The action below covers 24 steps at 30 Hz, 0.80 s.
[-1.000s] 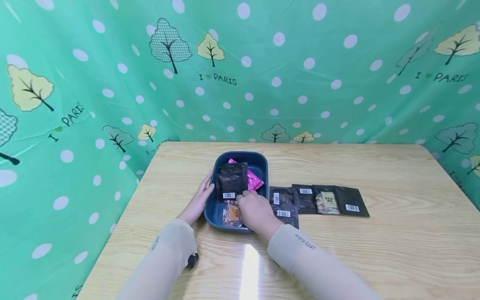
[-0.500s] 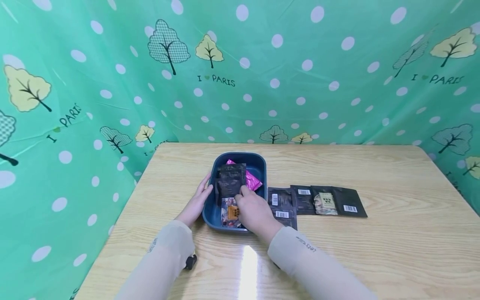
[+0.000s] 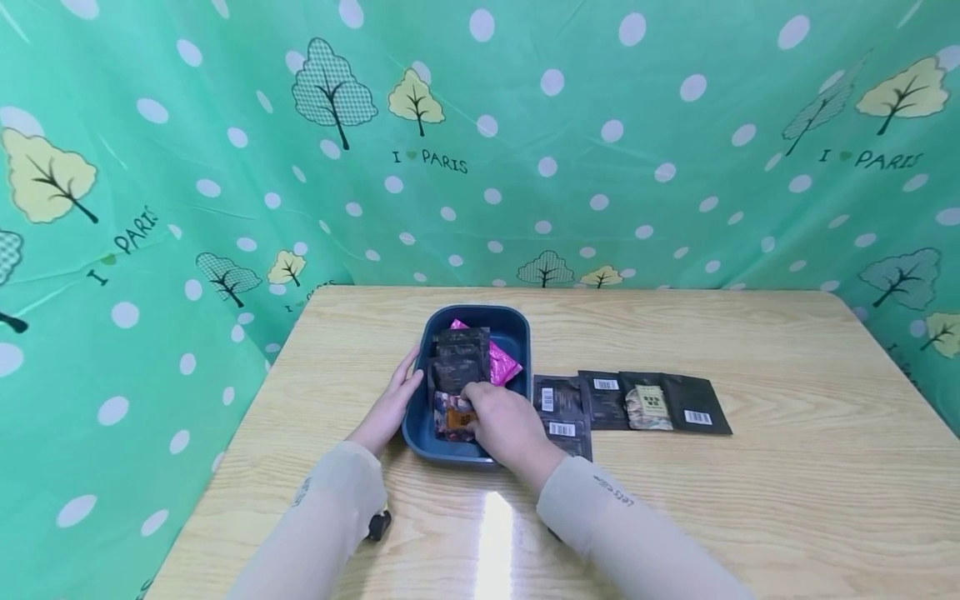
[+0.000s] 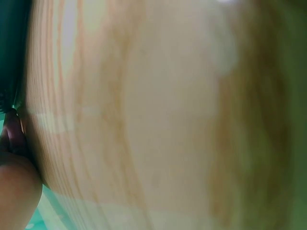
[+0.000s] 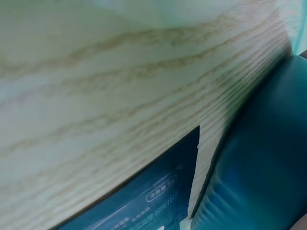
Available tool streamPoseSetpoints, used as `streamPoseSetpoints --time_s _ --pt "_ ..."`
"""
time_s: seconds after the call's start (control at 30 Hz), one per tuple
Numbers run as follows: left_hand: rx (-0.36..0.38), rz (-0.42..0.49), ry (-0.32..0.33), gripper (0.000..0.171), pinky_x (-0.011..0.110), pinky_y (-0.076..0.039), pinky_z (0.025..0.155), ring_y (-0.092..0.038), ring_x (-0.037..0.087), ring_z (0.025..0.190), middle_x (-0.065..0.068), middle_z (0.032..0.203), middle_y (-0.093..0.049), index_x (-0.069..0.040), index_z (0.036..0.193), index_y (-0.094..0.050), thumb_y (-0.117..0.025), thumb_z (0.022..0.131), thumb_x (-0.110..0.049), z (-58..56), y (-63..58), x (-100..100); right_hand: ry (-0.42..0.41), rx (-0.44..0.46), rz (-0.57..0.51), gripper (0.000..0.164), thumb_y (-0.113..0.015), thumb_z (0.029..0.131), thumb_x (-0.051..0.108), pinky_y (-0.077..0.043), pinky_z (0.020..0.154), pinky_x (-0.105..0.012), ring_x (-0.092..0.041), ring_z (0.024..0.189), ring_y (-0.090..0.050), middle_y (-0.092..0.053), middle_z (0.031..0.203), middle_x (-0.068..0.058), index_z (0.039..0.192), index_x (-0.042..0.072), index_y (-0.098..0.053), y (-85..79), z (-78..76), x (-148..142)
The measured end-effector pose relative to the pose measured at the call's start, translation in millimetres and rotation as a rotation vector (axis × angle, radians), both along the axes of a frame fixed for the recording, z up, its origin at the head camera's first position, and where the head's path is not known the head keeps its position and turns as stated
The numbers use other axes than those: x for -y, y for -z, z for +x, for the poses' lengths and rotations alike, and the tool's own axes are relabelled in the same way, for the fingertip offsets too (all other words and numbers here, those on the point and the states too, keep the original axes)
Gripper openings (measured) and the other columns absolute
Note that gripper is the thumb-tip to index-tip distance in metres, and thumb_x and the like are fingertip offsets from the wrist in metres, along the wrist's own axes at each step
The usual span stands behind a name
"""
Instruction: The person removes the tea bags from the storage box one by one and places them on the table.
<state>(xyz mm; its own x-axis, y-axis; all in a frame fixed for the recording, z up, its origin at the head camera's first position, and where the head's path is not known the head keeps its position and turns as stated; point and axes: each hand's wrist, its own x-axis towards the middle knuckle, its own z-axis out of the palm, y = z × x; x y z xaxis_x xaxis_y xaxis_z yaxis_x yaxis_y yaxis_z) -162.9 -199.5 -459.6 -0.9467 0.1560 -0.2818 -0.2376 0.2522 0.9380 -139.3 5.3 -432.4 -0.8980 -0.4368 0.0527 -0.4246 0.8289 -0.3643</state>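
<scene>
A dark blue rectangular bin (image 3: pixel 450 458) stands on the table in the head view. My left hand (image 3: pixel 386 408) rests along its left outer side, fingers extended. Inside the bin, my right hand (image 3: pixel 506 421) pinches the right edge of a small patterned packet (image 3: pixel 447 417) with an orange label. Just beyond lie several overlapping black packets (image 3: pixel 453 372), and a bright pink packet (image 3: pixel 504 364) shows at their right. The right fingertips are partly hidden. In the left wrist view, part of my left hand (image 4: pixel 17 187) appears by the dark bin wall (image 4: pixel 10 52).
Right of the bin lies a group of flat black packets (image 3: pixel 562 396) with barcode labels. One packet with a pale label (image 3: pixel 651 404) is among them. The right wrist view shows a black packet (image 5: pixel 153 191) close beside the bin wall (image 5: pixel 268 143). A green patterned curtain (image 3: pixel 480 208) hangs behind the table.
The patterned packet has shifted slightly left and tilted under my right hand. The nearest black packet has slid away from me, and its barcode no longer shows. My left hand stays at the bin.
</scene>
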Motion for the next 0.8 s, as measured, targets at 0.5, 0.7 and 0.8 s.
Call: streamPoseSetpoints --time_s 0.5,0.7,0.8 --pt "0.024 -0.017 -0.006 0.058 0.055 -0.006 0.123 -0.001 0.033 0.154 0.004 0.169 0.0 -0.037 0.159 -0.009 -0.032 0.107 -0.048 -1.3 2.6 1.7 0.048 0.014 -0.01 0.026 -0.059 0.1 0.024 -0.058 0.086 -0.035 -0.014 0.09 -0.068 -0.071 0.106 -0.001 0.125 0.015 -0.058 -2.1 3.4 1.3" --pt "0.013 -0.015 -0.004 0.058 0.056 -0.005 0.123 0.001 0.034 0.154 0.004 0.169 0.002 -0.035 0.16 -0.009 -0.032 0.107 -0.045 -1.7 2.8 1.5 0.068 0.01 -0.06 0.028 -0.057 0.1 0.022 -0.058 0.086 -0.033 -0.013 0.088 -0.067 -0.072 0.107 -0.002 0.127 0.014 -0.057 -2.9 4.6 0.0" --pt "0.013 -0.02 -0.008 0.058 0.056 -0.006 0.123 0.0 0.034 0.154 0.003 0.169 0.001 -0.035 0.159 -0.01 -0.032 0.107 -0.046 -1.7 2.7 0.7 0.077 0.003 -0.084 0.028 -0.058 0.099 0.021 -0.059 0.084 -0.033 -0.012 0.085 -0.067 -0.072 0.104 -0.002 0.126 0.014 -0.057 -1.9 4.9 -1.3"
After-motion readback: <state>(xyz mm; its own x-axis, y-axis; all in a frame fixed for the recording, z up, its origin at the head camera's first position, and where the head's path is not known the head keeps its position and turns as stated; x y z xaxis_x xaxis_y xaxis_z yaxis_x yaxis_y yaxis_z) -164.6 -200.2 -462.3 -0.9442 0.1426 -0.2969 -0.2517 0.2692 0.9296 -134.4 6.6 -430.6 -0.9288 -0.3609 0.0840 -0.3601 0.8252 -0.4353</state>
